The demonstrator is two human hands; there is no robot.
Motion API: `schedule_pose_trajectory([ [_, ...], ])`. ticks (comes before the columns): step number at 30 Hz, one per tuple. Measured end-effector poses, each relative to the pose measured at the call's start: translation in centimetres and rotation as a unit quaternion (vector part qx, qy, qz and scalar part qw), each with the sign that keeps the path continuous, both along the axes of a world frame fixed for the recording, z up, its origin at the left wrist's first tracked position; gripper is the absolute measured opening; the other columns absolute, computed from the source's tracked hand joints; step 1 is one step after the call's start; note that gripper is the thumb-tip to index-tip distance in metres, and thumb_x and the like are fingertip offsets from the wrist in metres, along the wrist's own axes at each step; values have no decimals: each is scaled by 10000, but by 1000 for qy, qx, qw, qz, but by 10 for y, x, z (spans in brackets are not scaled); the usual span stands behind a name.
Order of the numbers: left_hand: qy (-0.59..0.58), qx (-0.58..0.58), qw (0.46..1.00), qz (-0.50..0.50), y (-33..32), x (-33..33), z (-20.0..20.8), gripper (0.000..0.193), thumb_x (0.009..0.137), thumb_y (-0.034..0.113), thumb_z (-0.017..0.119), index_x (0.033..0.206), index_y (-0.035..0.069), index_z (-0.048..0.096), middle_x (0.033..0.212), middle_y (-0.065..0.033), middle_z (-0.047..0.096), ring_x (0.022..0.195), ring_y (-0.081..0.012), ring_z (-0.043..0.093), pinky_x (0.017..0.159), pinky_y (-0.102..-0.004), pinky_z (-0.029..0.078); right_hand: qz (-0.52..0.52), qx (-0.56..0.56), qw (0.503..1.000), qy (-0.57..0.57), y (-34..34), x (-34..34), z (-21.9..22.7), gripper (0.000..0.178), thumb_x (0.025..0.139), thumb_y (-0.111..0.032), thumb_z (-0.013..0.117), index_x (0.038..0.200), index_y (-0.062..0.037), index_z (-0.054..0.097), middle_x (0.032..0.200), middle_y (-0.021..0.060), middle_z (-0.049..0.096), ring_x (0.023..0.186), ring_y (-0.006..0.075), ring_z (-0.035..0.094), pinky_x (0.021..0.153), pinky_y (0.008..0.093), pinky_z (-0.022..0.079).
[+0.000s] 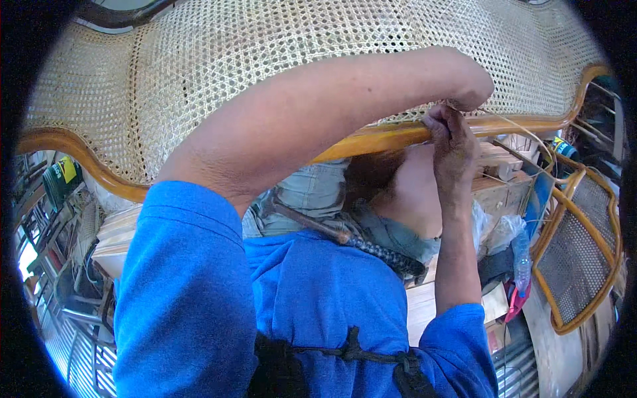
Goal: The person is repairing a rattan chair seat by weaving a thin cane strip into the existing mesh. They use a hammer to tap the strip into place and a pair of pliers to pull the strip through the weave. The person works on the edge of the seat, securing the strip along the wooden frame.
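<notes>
A woven cane panel (318, 40) in a varnished wooden frame (378, 140) lies across in front of me. My left arm reaches over it to the right. My left hand (472, 89) is bent down at the frame's edge, its fingers mostly hidden. Just below, my right hand (452, 136) is closed in a pinch against the wooden rail, the two hands nearly touching. What its fingers pinch is too small to make out. A thin pale cane strand (521, 126) trails off to the right beside the hands. On my lap rests a metal tool with a wrapped dark handle (388, 252).
To the right stand a smaller wooden frame with mesh panels (587, 255), a plastic bottle (521, 265) and a wooden box (494, 199). A dark green can (61, 179) and stacked chair parts are at the left. Wooden boards (116, 235) lie under the panel.
</notes>
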State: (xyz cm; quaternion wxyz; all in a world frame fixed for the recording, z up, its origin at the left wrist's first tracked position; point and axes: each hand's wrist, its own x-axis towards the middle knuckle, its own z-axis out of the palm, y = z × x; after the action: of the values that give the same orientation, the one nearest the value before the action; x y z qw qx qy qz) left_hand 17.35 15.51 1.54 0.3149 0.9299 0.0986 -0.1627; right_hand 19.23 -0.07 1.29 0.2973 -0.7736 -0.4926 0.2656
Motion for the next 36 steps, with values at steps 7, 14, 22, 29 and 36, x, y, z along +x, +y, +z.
schedule_pose_trajectory([
  [7,-66,-51,996,31,-2,10,-26,193,700,72,546,799,-27,679,762,-197,653,655,-327,622,593,-426,486,58,53,995,-58,1,-1,-6,142,853,-53,586,992,-21,593,882,123,651,818,244,642,729,318,496],
  [14,20,-66,998,12,-2,5,-2,281,763,134,550,1009,78,673,953,-107,667,819,-264,631,706,-399,494,26,58,992,-108,-9,-9,-12,130,871,-98,574,1000,-78,579,919,135,645,851,326,631,678,396,503],
  [22,32,-69,997,4,-13,4,13,291,679,118,576,944,87,693,922,-118,669,811,-280,628,702,-409,492,64,41,974,-215,-9,-22,0,130,894,-147,542,980,-59,582,923,142,624,839,332,616,684,390,496],
  [29,9,-95,995,17,-29,-10,34,263,775,102,525,979,43,680,915,-144,671,806,-295,638,705,-408,499,46,20,982,-180,-25,-7,-25,165,885,-99,518,1020,-13,557,986,127,608,951,271,575,819,354,449],
  [36,47,-140,989,28,-30,-6,30,273,746,119,551,978,53,679,925,-137,672,810,-285,641,696,-402,496,3,-48,999,18,-34,11,-50,303,969,-208,391,1197,-18,452,1204,59,490,1138,174,446,1001,320,330],
])
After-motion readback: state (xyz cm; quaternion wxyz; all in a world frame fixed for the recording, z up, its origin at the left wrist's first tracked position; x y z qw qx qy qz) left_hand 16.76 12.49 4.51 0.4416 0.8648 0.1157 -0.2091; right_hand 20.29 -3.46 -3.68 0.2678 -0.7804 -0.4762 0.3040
